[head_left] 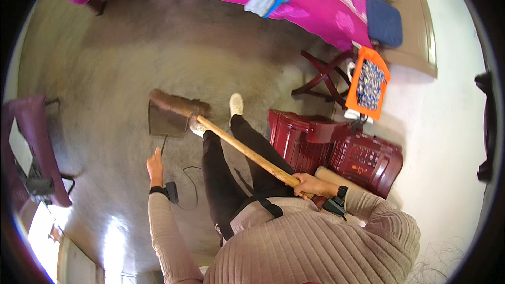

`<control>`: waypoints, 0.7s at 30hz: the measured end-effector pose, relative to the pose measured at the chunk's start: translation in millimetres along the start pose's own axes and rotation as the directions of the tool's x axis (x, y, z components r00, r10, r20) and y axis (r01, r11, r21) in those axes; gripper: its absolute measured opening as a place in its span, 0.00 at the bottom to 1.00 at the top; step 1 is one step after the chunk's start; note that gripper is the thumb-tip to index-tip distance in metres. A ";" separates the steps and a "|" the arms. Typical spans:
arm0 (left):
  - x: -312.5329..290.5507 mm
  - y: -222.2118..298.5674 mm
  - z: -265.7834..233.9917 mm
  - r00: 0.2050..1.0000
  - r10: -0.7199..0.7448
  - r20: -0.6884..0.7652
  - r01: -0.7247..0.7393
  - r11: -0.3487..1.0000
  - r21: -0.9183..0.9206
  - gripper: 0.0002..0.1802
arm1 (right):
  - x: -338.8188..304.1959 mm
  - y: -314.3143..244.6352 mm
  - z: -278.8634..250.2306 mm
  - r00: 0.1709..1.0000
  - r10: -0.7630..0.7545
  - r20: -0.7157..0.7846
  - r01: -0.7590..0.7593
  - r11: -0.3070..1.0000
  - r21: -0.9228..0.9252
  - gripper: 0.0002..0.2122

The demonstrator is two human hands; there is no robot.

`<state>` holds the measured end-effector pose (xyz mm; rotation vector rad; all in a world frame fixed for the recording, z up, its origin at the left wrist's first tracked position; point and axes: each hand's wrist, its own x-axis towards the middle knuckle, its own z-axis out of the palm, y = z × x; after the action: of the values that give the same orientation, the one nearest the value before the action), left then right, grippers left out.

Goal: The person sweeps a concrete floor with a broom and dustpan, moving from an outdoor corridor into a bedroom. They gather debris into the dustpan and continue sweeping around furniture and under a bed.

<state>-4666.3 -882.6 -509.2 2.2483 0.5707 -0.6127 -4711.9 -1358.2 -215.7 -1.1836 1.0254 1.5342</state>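
In my right hand (309,185), fingers wrapped round its upper end, is the long wooden handle of a broom (247,151). The handle slants down and left to a reddish-brown broom head (176,103), which is blurred at its right end. That head lies across the far edge of a flat dark dustpan (165,124) on the floor. My left hand (154,167) is closed on the dustpan's thin dark handle, left of my legs. Whether any dirt lies in the pan I cannot tell.
Dark red plastic chairs (302,137) stand at my right, near the white wall (452,121). Beyond is a table with a magenta cloth (315,5), clothes on it. An orange bag (372,81) hangs beside it. A purple-covered chair (39,147) stands left.
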 end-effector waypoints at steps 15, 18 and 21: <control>-62.9 9.9 -16.6 0.997 0.002 -0.072 0.001 0.999 0.038 0.30 | 135.4 32.3 -172.0 0.769 -0.479 -0.423 0.635 0.650 0.418 0.07; -73.1 11.5 -21.8 0.997 0.041 -0.067 -0.038 0.999 0.039 0.30 | 177.7 35.3 -189.5 0.810 -0.329 -0.486 0.548 0.721 0.425 0.07; -78.1 9.2 -31.1 0.994 0.088 -0.060 -0.081 0.990 0.120 0.30 | 200.1 75.9 -153.1 0.839 -0.320 -0.441 0.514 0.732 0.447 0.07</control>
<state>-4714.9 -882.2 -440.0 2.3971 0.4798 -0.5438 -4776.4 -1488.8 -434.9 -1.1660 1.2085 0.6071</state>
